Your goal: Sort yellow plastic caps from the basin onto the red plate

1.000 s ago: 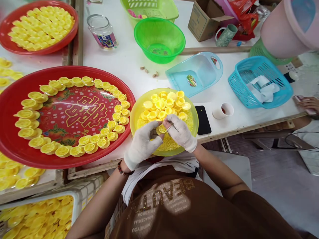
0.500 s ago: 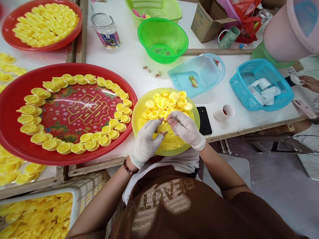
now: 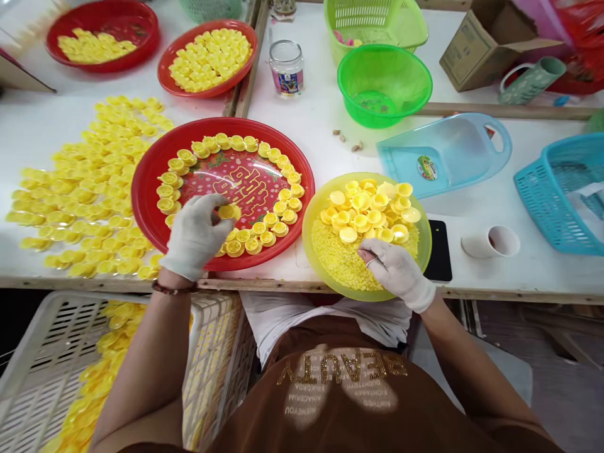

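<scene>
My left hand [image 3: 195, 236], in a white glove with bare fingertips, pinches a small yellow cup [image 3: 229, 212] above the red tray [image 3: 302, 189]. Yellow cup pieces [image 3: 253, 245] stand along the tray's edge in a ring around its printed middle. My right hand [image 3: 394, 267], gloved the same way, is over the yellow bowl [image 3: 314, 251] with its fingers pressed together; what they hold, if anything, is too small to tell. The bowl has small yellow pellets [image 3: 340, 259] in it and a heap of yellow cups [image 3: 372, 207] at the back.
More yellow cups [image 3: 89, 182] spread left of the tray. Behind are red trays, a glass jar [image 3: 287, 69], a green bowl [image 3: 384, 82] and a carton [image 3: 472, 53]. At the right are a blue scoop [image 3: 443, 157], phone [image 3: 438, 251], white cup [image 3: 491, 242] and blue basket [image 3: 557, 189].
My left hand has moved left from the yellow bowl to over the red tray, carrying a yellow cup. My right hand stays at the bowl. The view has turned left.
</scene>
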`<state>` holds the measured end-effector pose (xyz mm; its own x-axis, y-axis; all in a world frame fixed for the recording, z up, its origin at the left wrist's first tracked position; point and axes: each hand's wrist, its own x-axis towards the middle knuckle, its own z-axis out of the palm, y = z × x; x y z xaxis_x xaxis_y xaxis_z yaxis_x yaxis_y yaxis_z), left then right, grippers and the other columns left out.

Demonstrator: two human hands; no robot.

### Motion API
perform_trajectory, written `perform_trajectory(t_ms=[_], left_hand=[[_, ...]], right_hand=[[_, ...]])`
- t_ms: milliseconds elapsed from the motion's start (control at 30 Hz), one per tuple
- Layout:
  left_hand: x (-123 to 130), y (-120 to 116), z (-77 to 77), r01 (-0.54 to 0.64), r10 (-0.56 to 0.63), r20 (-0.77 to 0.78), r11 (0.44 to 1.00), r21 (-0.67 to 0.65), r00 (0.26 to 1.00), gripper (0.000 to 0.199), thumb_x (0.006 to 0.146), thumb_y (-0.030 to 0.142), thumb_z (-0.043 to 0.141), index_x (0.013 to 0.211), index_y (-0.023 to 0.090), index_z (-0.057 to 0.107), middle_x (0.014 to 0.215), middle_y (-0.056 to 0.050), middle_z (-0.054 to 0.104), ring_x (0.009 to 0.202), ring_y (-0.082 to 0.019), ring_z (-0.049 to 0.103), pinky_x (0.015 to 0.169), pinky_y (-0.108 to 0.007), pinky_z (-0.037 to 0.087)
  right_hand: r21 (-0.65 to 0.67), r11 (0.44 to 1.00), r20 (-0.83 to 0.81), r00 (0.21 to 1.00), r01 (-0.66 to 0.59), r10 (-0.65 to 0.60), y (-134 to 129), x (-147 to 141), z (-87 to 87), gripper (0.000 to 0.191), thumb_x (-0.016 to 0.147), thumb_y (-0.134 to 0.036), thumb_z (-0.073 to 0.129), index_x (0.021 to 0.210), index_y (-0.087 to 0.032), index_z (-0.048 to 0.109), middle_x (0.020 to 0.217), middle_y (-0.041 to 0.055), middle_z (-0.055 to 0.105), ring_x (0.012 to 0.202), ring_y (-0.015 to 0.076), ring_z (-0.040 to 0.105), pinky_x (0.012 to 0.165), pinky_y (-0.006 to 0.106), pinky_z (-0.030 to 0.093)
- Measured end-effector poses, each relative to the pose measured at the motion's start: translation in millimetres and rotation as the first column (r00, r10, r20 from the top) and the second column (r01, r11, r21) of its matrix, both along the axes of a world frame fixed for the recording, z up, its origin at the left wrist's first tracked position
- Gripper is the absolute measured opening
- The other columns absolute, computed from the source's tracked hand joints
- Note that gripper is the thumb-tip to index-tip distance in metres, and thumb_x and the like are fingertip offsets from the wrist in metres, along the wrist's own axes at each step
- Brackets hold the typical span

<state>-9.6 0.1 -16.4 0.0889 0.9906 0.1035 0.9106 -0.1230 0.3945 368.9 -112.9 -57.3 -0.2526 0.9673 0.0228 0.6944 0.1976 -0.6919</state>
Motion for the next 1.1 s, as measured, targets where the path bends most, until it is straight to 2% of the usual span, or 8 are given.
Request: perform_trajectory(t_ms=[167, 367, 567, 667, 800, 933, 1000, 1100], left_hand=[[-55.8, 18.4, -18.2, 0.056, -0.104, -0.262, 0.981, -0.186, 0.959, 0.017, 0.086, 0.029, 0.063, 0.099, 0.018, 0.066, 0.086, -0.004, 0.065, 0.080, -0.020, 0.056, 0.083, -0.034, 0.052], [-50.8, 13.7, -11.3, 0.122, -0.221, -0.447, 0.963, -0.240, 0.867, 0.031, 0.083, 0.023, 0.061, 0.112, 0.020, 0.070, 0.101, -0.007, 0.072, 0.085, -0.023, 0.062, 0.075, -0.032, 0.052], [37.9, 1.2, 5.3, 0.276, -0.271, -0.111, 0.961, 0.027, 0.956, 0.028, 0.090, 0.031, 0.058, 0.111, 0.016, 0.070, 0.110, -0.012, 0.071, 0.095, -0.027, 0.066, 0.090, -0.041, 0.053], [100.4, -9.0, -0.7, 0.501, -0.504, 0.048, 0.863, 0.060, 0.863, 0.024, 0.093, 0.025, 0.052, 0.106, 0.019, 0.072, 0.108, -0.010, 0.072, 0.095, -0.024, 0.067, 0.086, -0.036, 0.053], [162.6, -16.7, -15.5, 0.691, -0.687, -0.105, 0.723, 0.007, 0.719, 0.025, 0.089, 0.015, 0.052, 0.104, 0.019, 0.072, 0.101, -0.011, 0.069, 0.090, -0.025, 0.065, 0.079, -0.038, 0.051], [186.2, -22.0, -27.8, 0.729, -0.725, -0.166, 0.683, -0.042, 0.669, 0.018, 0.088, 0.016, 0.057, 0.099, 0.019, 0.071, 0.100, -0.011, 0.068, 0.088, -0.026, 0.064, 0.076, -0.038, 0.048], [187.5, -25.5, -32.0, 0.673, -0.672, -0.059, 0.740, -0.007, 0.738, 0.018, 0.092, 0.018, 0.053, 0.097, 0.018, 0.071, 0.098, -0.011, 0.069, 0.087, -0.024, 0.064, 0.076, -0.037, 0.048], [185.4, -32.4, -33.4, 0.527, -0.506, 0.253, 0.849, -0.018, 0.824, 0.019, 0.095, 0.026, 0.052, 0.090, 0.019, 0.069, 0.087, -0.006, 0.071, 0.080, -0.020, 0.065, 0.073, -0.032, 0.049]], right_hand=[[0.092, 0.994, 0.159, 0.986, -0.053, 0.038, 1.4, -3.7, 5.0, 0.018, 0.102, -0.025, 0.048, 0.100, -0.021, 0.066, 0.095, 0.0079, 0.069, 0.088, 0.0248, 0.065, 0.079, 0.040, 0.051], [0.085, 0.975, 0.500, 0.855, -0.207, 0.138, -2.0, -22.2, 15.6, 0.023, 0.101, -0.036, 0.055, 0.099, -0.016, 0.067, 0.103, 0.0116, 0.067, 0.096, 0.0290, 0.059, 0.086, 0.043, 0.046], [0.023, 0.969, 0.507, 0.838, -0.246, 0.201, 3.0, -35.6, 2.4, 0.032, 0.104, -0.041, 0.051, 0.097, -0.014, 0.067, 0.094, 0.0119, 0.068, 0.083, 0.0245, 0.059, 0.074, 0.038, 0.040], [0.021, 0.985, 0.322, 0.934, -0.174, 0.158, 8.9, -32.9, -5.6, 0.032, 0.104, -0.038, 0.053, 0.083, -0.017, 0.066, 0.079, 0.0073, 0.065, 0.071, 0.0187, 0.053, 0.065, 0.033, 0.034], [-0.068, 0.997, -0.208, 0.977, 0.038, -0.052, 16.0, -24.0, -6.2, 0.041, 0.102, -0.046, 0.054, 0.070, -0.021, 0.055, 0.065, -0.0009, 0.052, 0.059, 0.0129, 0.044, 0.058, 0.029, 0.032], [-0.417, 0.890, -0.724, 0.525, 0.182, -0.447, 24.0, -15.4, 1.2, 0.046, 0.097, -0.060, 0.057, 0.070, -0.023, 0.051, 0.053, -0.0068, 0.039, 0.043, 0.0087, 0.033, 0.043, 0.026, 0.025], [-0.537, 0.831, -0.788, 0.266, 0.146, -0.556, 28.6, -14.0, 7.3, 0.048, 0.092, -0.064, 0.061, 0.071, -0.023, 0.049, 0.052, -0.0089, 0.036, 0.038, 0.0063, 0.027, 0.039, 0.024, 0.018], [-0.574, 0.809, -0.804, 0.101, 0.125, -0.586, 36.0, -18.1, 19.6, 0.052, 0.089, -0.068, 0.064, 0.072, -0.022, 0.047, 0.052, -0.0099, 0.035, 0.037, 0.0047, 0.025, 0.038, 0.021, 0.017]])
